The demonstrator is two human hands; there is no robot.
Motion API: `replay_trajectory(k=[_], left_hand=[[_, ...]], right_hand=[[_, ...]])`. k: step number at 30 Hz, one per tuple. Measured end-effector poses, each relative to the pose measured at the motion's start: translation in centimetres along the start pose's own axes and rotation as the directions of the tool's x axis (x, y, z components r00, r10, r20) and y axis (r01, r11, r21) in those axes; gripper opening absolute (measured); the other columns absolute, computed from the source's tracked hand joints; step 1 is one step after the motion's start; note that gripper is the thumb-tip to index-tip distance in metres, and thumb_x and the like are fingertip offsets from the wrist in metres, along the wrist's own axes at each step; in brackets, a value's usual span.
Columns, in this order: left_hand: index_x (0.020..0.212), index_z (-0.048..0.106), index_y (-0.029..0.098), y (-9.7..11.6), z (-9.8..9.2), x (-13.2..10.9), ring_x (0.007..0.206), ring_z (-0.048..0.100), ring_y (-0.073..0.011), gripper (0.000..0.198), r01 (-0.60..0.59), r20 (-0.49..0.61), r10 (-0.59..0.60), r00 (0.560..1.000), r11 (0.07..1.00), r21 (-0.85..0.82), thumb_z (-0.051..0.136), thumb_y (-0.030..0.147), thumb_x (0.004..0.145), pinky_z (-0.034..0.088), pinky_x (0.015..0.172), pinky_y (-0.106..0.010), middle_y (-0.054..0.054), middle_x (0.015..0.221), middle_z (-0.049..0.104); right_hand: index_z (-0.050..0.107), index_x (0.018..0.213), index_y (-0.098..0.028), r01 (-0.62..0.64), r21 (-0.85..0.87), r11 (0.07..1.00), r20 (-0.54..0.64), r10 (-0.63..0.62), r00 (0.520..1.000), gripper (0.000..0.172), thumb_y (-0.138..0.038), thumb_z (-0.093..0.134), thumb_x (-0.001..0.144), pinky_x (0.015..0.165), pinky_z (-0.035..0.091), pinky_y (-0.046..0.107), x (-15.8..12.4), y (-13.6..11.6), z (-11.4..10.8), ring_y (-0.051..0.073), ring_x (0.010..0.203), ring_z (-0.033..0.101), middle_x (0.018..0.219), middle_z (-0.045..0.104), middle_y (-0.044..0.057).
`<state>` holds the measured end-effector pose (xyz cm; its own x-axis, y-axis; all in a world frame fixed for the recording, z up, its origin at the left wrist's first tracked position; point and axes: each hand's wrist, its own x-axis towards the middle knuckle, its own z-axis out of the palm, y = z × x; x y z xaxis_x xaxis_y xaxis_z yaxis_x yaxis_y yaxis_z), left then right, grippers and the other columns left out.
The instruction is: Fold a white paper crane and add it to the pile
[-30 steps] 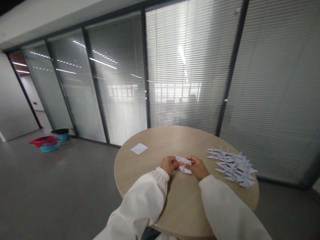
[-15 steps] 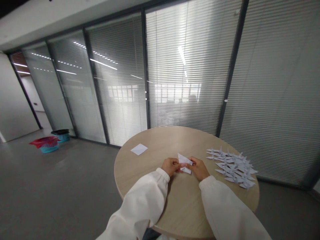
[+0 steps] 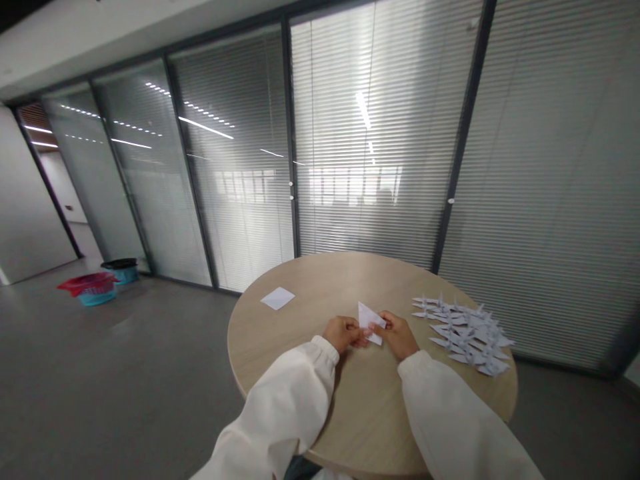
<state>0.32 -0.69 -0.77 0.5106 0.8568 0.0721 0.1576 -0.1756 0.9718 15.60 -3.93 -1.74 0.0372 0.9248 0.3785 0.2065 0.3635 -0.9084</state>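
The left grip (image 3: 343,333) and right grip (image 3: 397,335) pinch a folded white paper triangle (image 3: 369,322) between them, lower middle of the frame, over a round wooden desk (image 3: 320,280), near a heap of paper cranes (image 3: 463,335)

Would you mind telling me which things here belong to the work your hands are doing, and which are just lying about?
Part of the work: left hand, right hand, folded white paper, loose paper square, origami paper cranes.

Just lying about: round wooden table, teal basket with red liner, teal bin with black liner.
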Motion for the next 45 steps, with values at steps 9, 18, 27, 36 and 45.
replay_trajectory(k=[9,18,27,36,45], left_hand=[[0.058,0.054,0.011,-0.5,-0.1,0.1,0.051,0.057,-0.0137,0.038,0.012,0.031,-0.012,0.999,1.000,-0.001,0.063,0.047,0.051,0.044,0.051,-0.024,-0.003,0.054,0.060],[0.055,0.055,0.010,0.4,0.0,-0.5,0.047,0.055,-0.0122,0.043,0.000,0.037,-0.002,0.999,0.999,0.050,0.061,0.052,0.049,0.042,0.047,-0.022,-0.003,0.051,0.059],[0.056,0.054,0.011,0.0,0.2,-0.4,0.051,0.056,-0.0136,0.045,0.048,0.080,-0.053,0.995,0.997,0.060,0.062,0.053,0.044,0.043,0.050,-0.024,-0.002,0.053,0.060],[0.061,0.055,0.011,0.2,0.2,-0.4,0.051,0.056,-0.0123,0.042,0.015,0.081,-0.019,0.997,0.999,0.047,0.063,0.050,0.048,0.042,0.049,-0.022,-0.003,0.055,0.060],[0.070,0.059,0.011,-0.4,-0.3,0.2,0.048,0.053,-0.0100,0.044,-0.053,-0.044,0.057,0.997,0.995,0.081,0.053,0.053,0.059,0.042,0.049,-0.021,-0.002,0.055,0.059]], right_hand=[[0.057,0.072,-0.014,-0.009,-0.021,1.000,0.013,0.009,1.000,0.027,-0.038,0.060,0.060,0.052,0.042,0.022,0.0,0.2,0.0,0.014,0.057,0.054,0.063,0.060,0.000],[0.057,0.073,-0.014,-0.022,-0.003,1.000,0.043,0.022,0.999,0.025,-0.034,0.060,0.060,0.055,0.042,0.023,0.1,0.3,-0.1,0.015,0.060,0.056,0.066,0.062,0.001],[0.059,0.073,-0.013,0.002,-0.044,0.999,0.051,0.000,0.999,0.024,-0.034,0.058,0.062,0.053,0.042,0.022,0.1,0.6,-0.2,0.015,0.059,0.056,0.065,0.062,0.001],[0.057,0.067,-0.014,-0.007,-0.072,0.997,-0.003,0.007,1.000,0.021,-0.034,0.059,0.062,0.050,0.041,0.022,0.2,0.7,-0.5,0.014,0.054,0.055,0.061,0.062,0.001],[0.060,0.078,-0.012,-0.098,0.107,0.989,0.014,0.097,0.995,0.042,-0.047,0.062,0.057,0.059,0.047,0.030,0.1,0.4,-0.3,0.022,0.066,0.060,0.074,0.066,0.008]])
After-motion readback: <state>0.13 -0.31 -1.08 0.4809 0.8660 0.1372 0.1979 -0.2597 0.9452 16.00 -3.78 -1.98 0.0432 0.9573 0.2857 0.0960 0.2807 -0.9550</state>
